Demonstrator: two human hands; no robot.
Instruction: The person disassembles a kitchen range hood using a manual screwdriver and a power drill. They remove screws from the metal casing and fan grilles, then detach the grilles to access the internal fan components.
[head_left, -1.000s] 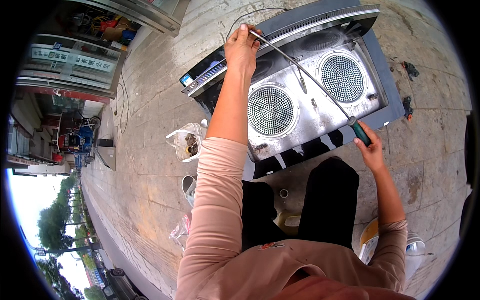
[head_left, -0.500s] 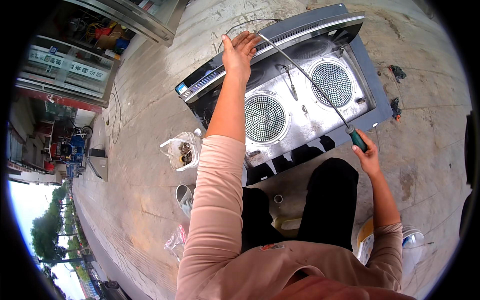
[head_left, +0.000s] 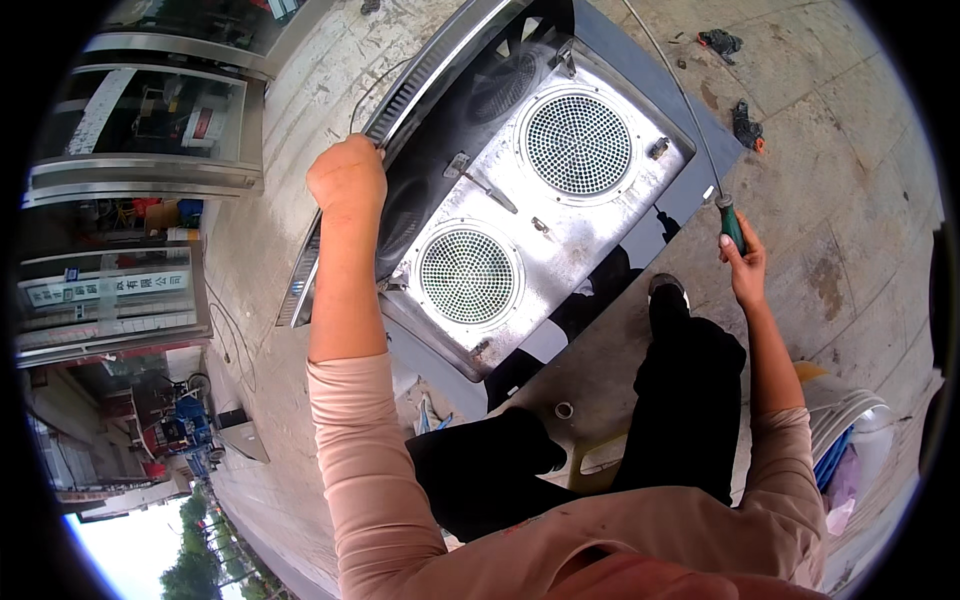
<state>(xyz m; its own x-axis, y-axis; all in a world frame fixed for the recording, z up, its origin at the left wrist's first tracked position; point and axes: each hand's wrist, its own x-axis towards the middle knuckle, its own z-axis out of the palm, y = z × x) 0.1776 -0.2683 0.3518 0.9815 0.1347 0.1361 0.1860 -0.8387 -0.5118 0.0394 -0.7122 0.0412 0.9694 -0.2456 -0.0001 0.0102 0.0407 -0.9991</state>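
Observation:
In front of me lies a range hood (head_left: 485, 205) with a bright metal inner face and two round perforated grilles (head_left: 578, 143), (head_left: 466, 277). Along its left side stands a dark glossy panel with a slatted metal edge (head_left: 440, 75). My left hand (head_left: 347, 180) is closed round that edge. In my right hand (head_left: 745, 258) is the green handle of a long-shafted screwdriver (head_left: 731, 222). Its shaft points away from me, past the hood's right side, and the tip is out of the picture. A metal lever (head_left: 490, 192) sits between the grilles.
Dark gloves with orange parts (head_left: 746, 128), (head_left: 720, 43) lie on the paving at the right. Beside my right arm is a white bucket (head_left: 868, 420) with blue and purple things. Tools (head_left: 430, 412) and a small ring (head_left: 564, 410) lie near my feet. A cable trails at the left.
My left hand has gone from open fingers near the screwdriver tip to a closed grip on the slatted edge. The screwdriver has swung off the hood. The hood appears turned, and my view has shifted.

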